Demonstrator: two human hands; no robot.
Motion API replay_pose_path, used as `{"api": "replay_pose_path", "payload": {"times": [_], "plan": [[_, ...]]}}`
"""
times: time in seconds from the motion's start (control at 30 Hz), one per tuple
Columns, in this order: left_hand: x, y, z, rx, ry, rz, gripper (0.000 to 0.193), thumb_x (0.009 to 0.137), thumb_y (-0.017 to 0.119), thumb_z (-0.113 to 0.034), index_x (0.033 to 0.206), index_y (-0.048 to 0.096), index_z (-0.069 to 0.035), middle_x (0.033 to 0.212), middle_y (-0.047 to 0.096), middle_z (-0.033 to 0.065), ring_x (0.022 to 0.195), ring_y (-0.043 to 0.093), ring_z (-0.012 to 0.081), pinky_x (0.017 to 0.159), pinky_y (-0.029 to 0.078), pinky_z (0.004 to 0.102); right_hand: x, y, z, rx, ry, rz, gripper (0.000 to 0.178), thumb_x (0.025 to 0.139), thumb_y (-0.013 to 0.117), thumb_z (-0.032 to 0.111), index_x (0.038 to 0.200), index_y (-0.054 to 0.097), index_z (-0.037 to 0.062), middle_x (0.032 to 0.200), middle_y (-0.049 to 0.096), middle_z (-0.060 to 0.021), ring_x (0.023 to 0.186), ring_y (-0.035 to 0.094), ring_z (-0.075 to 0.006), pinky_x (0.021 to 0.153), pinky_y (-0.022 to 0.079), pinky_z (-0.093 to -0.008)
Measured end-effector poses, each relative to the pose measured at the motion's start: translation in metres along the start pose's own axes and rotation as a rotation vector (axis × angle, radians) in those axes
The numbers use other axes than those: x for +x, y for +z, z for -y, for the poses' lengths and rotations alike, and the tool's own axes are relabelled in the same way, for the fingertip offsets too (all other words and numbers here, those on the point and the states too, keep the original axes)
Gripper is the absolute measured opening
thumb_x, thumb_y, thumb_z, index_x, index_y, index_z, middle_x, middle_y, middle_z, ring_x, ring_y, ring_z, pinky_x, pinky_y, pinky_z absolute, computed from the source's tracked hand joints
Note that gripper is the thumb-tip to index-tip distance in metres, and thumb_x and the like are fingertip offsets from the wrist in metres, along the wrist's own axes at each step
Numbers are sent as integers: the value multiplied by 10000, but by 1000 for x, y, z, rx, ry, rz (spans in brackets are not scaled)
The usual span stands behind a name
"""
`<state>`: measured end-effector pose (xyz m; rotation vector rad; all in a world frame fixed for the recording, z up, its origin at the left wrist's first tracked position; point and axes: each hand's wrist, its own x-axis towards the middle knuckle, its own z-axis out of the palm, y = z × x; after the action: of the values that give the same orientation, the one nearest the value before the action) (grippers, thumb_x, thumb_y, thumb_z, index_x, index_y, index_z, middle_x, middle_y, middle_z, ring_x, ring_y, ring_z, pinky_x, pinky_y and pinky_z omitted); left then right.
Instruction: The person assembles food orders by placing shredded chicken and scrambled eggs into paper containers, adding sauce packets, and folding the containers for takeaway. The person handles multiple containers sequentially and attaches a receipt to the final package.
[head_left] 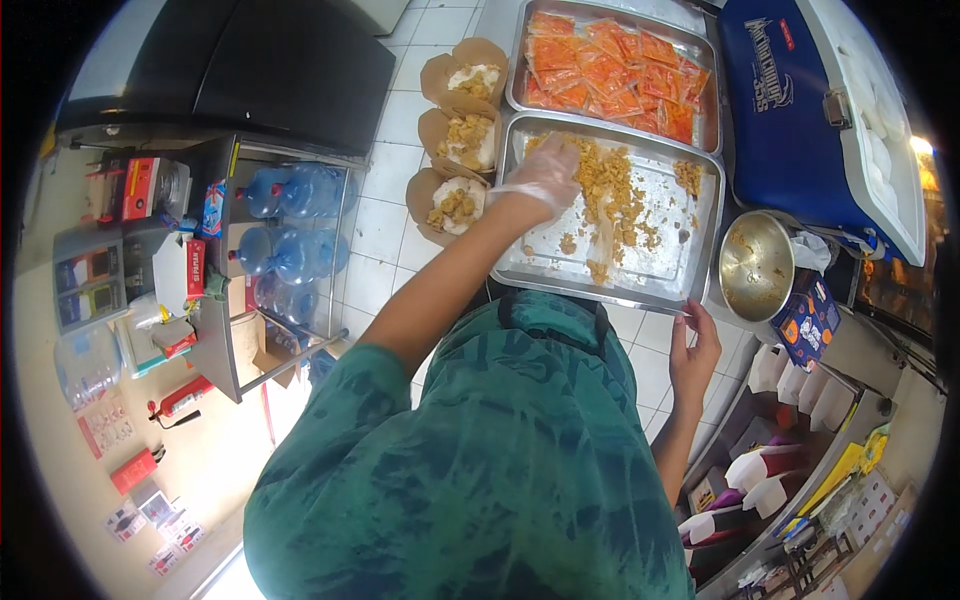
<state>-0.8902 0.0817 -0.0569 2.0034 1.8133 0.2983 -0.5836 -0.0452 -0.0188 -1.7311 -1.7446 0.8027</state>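
Observation:
A shallow metal tray [660, 240] lies in front of me, with crumbly golden-brown food pieces [622, 190] scattered over its left and middle part. My left hand [545, 178], in a clear plastic glove, reaches down into the food at the tray's far left. Its fingers point into the pieces and are partly hidden, so their grip is unclear. At the tray's near right corner, my bare right hand [695, 345] has its fingers and thumb on the rim. Left of the tray stand three open brown paper boxes [420, 205] with white rice and similar brown pieces.
Behind the tray is another metal tray [516, 75] full of orange-red sachets [610, 65]. A blue cooler box [790, 110] and a metal bowl [757, 265] stand on the right. Water jugs [300, 190] fill a rack at left. A printed carton [806, 322] sits near the bowl.

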Motion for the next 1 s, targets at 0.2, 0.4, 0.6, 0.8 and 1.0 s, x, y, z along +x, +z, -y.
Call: {"api": "replay_pose_path", "payload": {"times": [0.2, 0.4, 0.6, 0.8, 1.0], "plan": [[26, 80, 16, 131, -9, -196, 318, 792, 534, -85, 1104, 533, -25, 1256, 441, 239, 1109, 482, 439, 943, 432, 467, -10, -2, -4, 21, 42, -31, 284, 863, 586, 70, 1136, 585, -8, 1021, 646, -158, 872, 633, -223, 817, 474, -334], [20, 65, 11, 35, -12, -109, 219, 767, 522, -27, 972, 599, -40, 1196, 493, 239, 1008, 539, 413, 882, 469, 437, -19, -2, -9, 3, 115, -32, 285, 864, 584, 73, 1138, 585, -9, 1013, 650, -157, 886, 627, -215, 831, 468, -335], [11, 38, 8, -303, -55, -213, 159, 787, 547, -60, 904, 650, -32, 975, 610, 215, 922, 592, 354, 819, 472, 402, -12, -1, -7, 3, 88, -19, 281, 869, 588, 79, 1131, 583, -24, 1023, 650, -163, 892, 627, -217, 836, 468, -336], [-27, -5, -4, -908, -194, 1, 189, 820, 672, -158, 961, 656, -33, 932, 650, 103, 839, 617, 157, 720, 509, 296, -5, 7, -5, 7, 79, 23, 281, 876, 588, 88, 1130, 582, -32, 1030, 651, -162, 900, 627, -219, 839, 468, -332], [-71, -60, 17, -1490, -412, -37, 303, 846, 689, -192, 1095, 603, -43, 1018, 639, 77, 866, 618, 157, 713, 523, 288, 5, 6, 6, -18, 67, 51, 283, 879, 588, 92, 1131, 580, -36, 1029, 650, -163, 908, 629, -224, 839, 470, -332]]}}
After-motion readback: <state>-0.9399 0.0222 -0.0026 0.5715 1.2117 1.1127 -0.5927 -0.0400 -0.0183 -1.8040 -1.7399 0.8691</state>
